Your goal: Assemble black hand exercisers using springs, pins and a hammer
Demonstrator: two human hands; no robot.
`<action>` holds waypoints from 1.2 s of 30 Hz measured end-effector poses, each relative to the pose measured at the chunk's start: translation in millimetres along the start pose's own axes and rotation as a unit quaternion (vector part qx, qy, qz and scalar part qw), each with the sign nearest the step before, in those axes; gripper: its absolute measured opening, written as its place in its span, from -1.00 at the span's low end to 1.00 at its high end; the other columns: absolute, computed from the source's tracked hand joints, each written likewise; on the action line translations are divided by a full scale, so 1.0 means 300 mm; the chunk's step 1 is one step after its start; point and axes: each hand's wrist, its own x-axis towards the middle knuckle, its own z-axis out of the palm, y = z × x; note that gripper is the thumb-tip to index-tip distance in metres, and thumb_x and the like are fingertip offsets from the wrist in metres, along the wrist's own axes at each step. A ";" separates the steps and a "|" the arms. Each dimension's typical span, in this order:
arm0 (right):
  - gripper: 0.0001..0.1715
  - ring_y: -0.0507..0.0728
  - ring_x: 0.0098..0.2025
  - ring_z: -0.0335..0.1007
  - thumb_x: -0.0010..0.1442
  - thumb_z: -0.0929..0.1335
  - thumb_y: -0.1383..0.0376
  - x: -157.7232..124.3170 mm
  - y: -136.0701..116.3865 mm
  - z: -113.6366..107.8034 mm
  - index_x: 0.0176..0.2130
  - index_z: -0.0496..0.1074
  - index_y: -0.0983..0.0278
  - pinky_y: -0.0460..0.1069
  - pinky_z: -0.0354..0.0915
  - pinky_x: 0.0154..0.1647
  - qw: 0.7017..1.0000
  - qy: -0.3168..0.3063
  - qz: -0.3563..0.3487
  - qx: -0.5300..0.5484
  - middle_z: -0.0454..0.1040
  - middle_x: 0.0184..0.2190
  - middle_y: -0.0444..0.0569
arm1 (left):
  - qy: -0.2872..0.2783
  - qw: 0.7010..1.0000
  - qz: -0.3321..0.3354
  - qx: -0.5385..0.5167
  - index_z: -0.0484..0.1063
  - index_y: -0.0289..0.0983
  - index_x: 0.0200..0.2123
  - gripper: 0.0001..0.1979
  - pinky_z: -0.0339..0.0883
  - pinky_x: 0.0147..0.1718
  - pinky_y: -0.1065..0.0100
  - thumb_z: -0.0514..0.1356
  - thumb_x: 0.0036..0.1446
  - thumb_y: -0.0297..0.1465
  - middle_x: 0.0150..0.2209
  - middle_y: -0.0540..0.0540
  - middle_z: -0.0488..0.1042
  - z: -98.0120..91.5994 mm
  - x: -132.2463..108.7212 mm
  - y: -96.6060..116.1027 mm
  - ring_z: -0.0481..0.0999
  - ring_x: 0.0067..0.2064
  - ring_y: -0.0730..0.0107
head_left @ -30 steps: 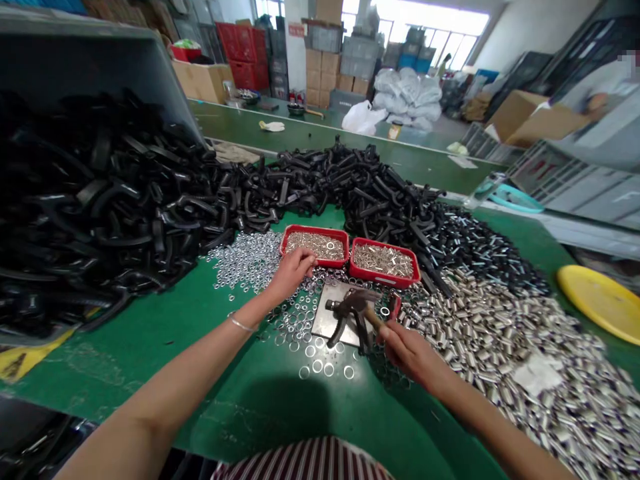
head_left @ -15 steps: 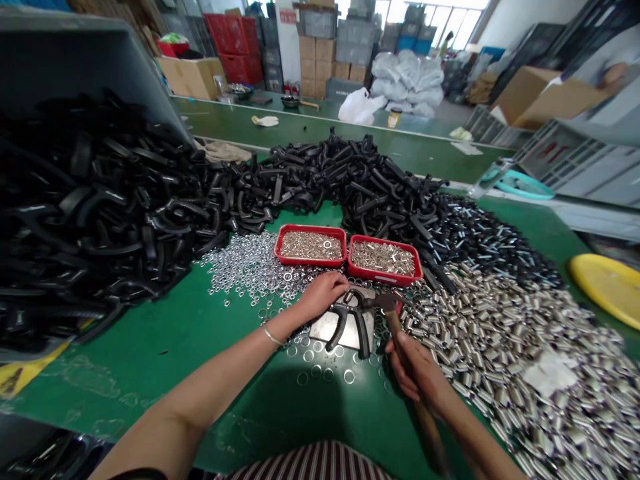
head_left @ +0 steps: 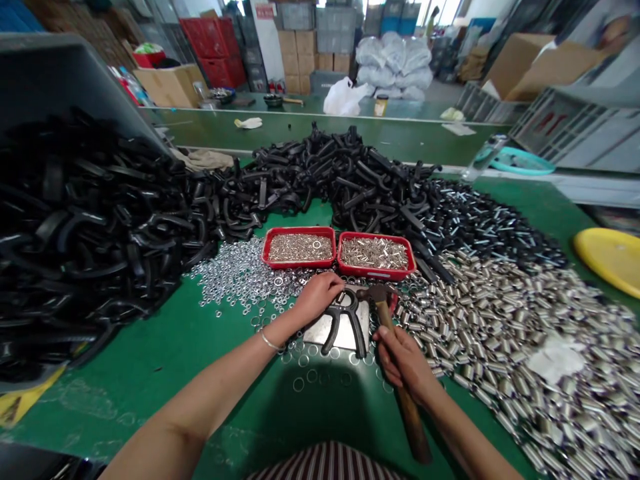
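A black two-handled tool part [head_left: 356, 330] lies on a small metal plate [head_left: 317, 333] on the green table. My left hand [head_left: 319, 297] is closed at the upper left of the part, fingertips pinched; what they hold is too small to make out. My right hand [head_left: 404, 360] is wrapped round the wooden handle of a hammer [head_left: 384, 313]. The hammer's head is just right of the part's top end. Thin metal rings [head_left: 303, 361] lie around the plate. Behind it are two red trays [head_left: 299, 265], [head_left: 377, 273] of small metal pieces.
Black parts [head_left: 295, 167] are heaped at the back and left, near a grey bin [head_left: 45, 73]. Small nuts [head_left: 233, 273] lie left of the trays. Metal springs [head_left: 480, 320] cover the right side, near a yellow lid [head_left: 610, 260]. A person's arm shows far right.
The view has shifted, so most things sit further left. The hammer's handle looks sharper now, and its head remains beside the part. Both hands keep nearly the same pose.
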 end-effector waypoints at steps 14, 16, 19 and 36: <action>-0.55 0.00 -0.63 0.20 0.34 0.20 -0.09 -0.033 -0.203 -0.019 -0.09 0.31 0.20 -0.10 0.12 -0.66 0.945 -0.027 -0.068 -0.317 0.37 -0.51 -0.18 | 0.015 0.978 0.128 0.164 0.37 -0.32 -0.05 -0.79 0.32 0.06 0.10 0.05 0.36 -0.36 -0.08 -0.21 0.45 0.001 -0.058 0.004 0.40 0.00 0.16; -0.57 0.05 -0.54 0.25 0.36 0.19 -0.08 -0.022 -0.254 -0.014 -0.22 0.32 0.21 -0.06 0.16 -0.53 0.904 -0.014 -0.108 -0.412 0.35 -0.53 -0.15 | 0.036 0.984 0.090 0.150 0.34 -0.32 0.02 -0.71 0.28 0.10 0.06 0.12 0.33 -0.27 0.00 -0.24 0.42 -0.023 -0.102 0.026 0.38 0.07 0.11; -0.58 0.11 -0.45 0.30 0.40 0.13 -0.05 -0.003 -0.302 0.014 -0.27 0.27 0.19 -0.02 0.16 -0.41 0.855 0.005 -0.181 -0.486 0.38 -0.48 -0.11 | 0.011 0.988 0.045 0.150 0.37 -0.29 -0.04 -0.65 0.25 0.08 0.02 0.18 0.26 -0.15 -0.05 -0.23 0.43 -0.049 -0.169 0.057 0.39 0.04 0.07; -0.54 0.14 -0.45 0.32 0.40 0.15 -0.02 0.064 -0.282 -0.011 -0.34 0.36 0.20 0.00 0.13 -0.40 0.823 -0.049 -0.164 -0.542 0.43 -0.48 -0.03 | -0.022 0.988 -0.016 0.151 0.39 -0.31 -0.10 -0.69 0.25 0.04 0.06 0.17 0.26 -0.19 -0.08 -0.23 0.43 -0.080 -0.206 0.107 0.39 0.02 0.05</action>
